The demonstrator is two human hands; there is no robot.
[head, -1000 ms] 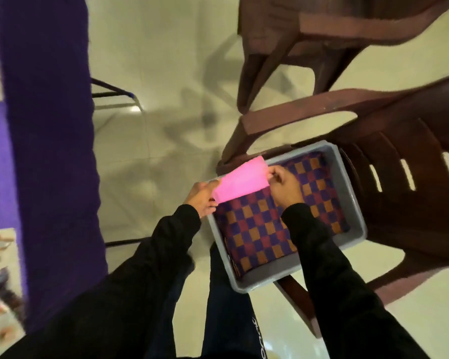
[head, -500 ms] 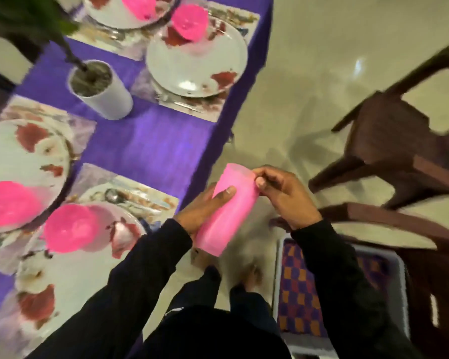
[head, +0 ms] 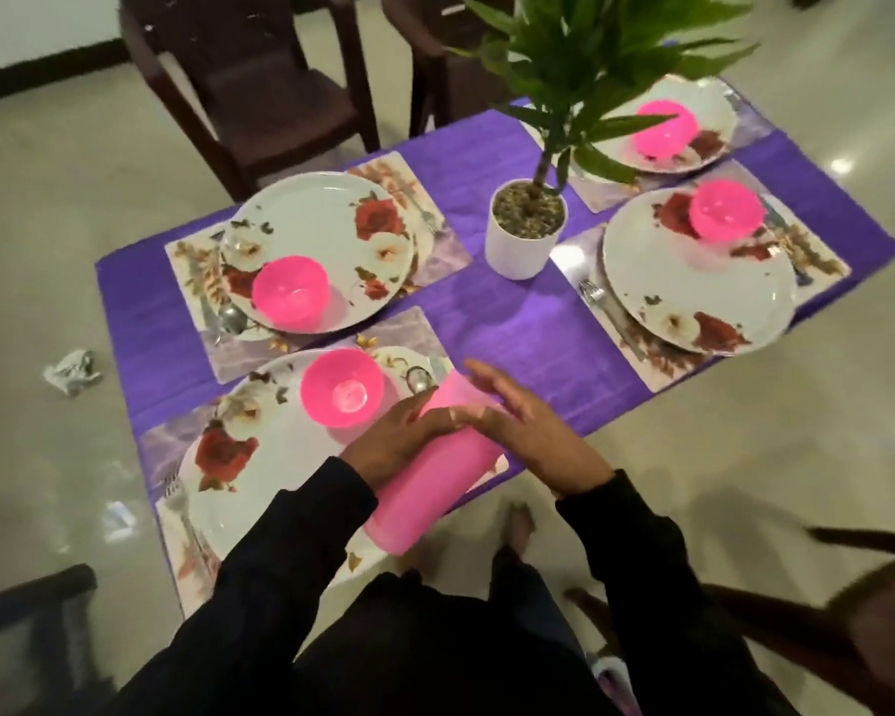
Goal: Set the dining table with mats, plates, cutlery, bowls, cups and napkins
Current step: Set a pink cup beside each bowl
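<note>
A stack of pink cups (head: 425, 488) lies tilted over the near edge of the purple table (head: 518, 323). My left hand (head: 394, 441) grips the stack from the left. My right hand (head: 523, 426) has straight, spread fingers and touches the stack's upper end. Several floral mats each carry a flowered plate with a pink bowl: the near plate (head: 259, 457) with its bowl (head: 342, 387), the left plate (head: 316, 240) with its bowl (head: 290, 292), and the right plate (head: 693, 271) with its bowl (head: 727, 211). A fork (head: 598, 302) lies beside the right plate.
A white pot with a green plant (head: 525, 230) stands mid-table. Dark chairs stand at the far side (head: 259, 80), at the near right (head: 874, 602) and at the near left (head: 32, 612). A crumpled paper (head: 71, 372) lies on the floor to the left.
I have turned from the grey basket on the chair to the table, carrying the pink cup stack over the near place setting. My right hand has loosened from a pinch to spread fingers.
</note>
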